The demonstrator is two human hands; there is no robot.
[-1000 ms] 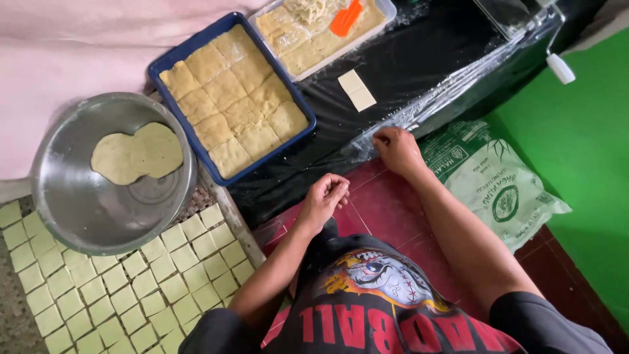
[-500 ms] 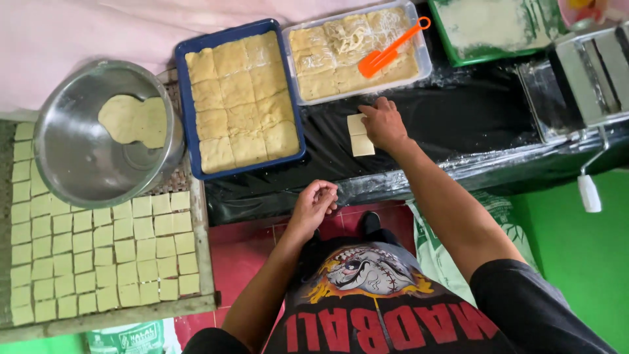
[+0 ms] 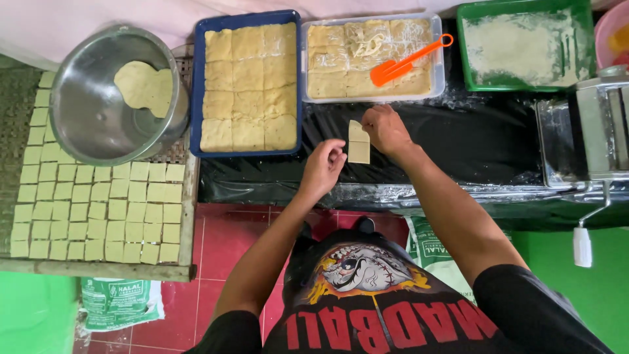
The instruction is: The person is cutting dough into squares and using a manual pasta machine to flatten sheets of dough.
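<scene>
A pale, flat rectangular dough sheet (image 3: 358, 142) lies on the black plastic-covered table (image 3: 472, 141), just below the clear tray (image 3: 438, 72). The right hand (image 3: 386, 129) pinches its upper edge; the left hand (image 3: 323, 169), fingers loosely curled and holding nothing, hovers beside it.

Three trays (image 3: 198, 78), one bowl (image 3: 78, 131), one spatula (image 3: 406, 62).

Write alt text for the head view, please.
Both hands meet at a small dough rectangle on the black-covered table: right hand on it, left hand beside it. Behind sit a blue tray and a clear tray of dough.
</scene>
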